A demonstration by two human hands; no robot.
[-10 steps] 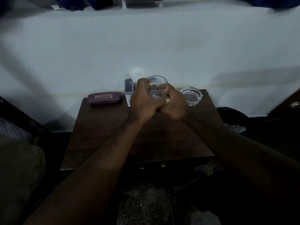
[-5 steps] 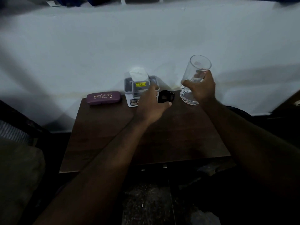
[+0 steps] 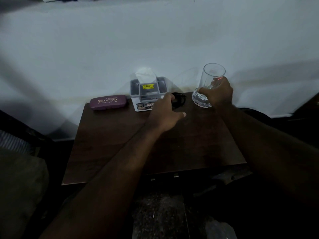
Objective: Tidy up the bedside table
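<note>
The dark wooden bedside table (image 3: 120, 149) stands against a white wall. My right hand (image 3: 218, 94) is shut on an empty clear drinking glass (image 3: 211, 76), holding it upright over a glass ashtray (image 3: 200, 100) at the back right corner. My left hand (image 3: 165, 112) rests on the table with its fingertips on a small black object (image 3: 179, 100), thumb spread out. A white tissue box (image 3: 146, 94) with a yellow sticker sits at the back middle. A purple glasses case (image 3: 108, 102) lies at the back left.
A bed edge with dark bedding (image 3: 19, 178) lies to the left of the table. Dark objects sit on the floor to the right (image 3: 255, 116) and below the table's front edge. The wall runs close behind the table.
My hands have parted. The right hand carried the glass from the table's middle to the back right over the ashtray. The left hand settled on the black object, now uncovered.
</note>
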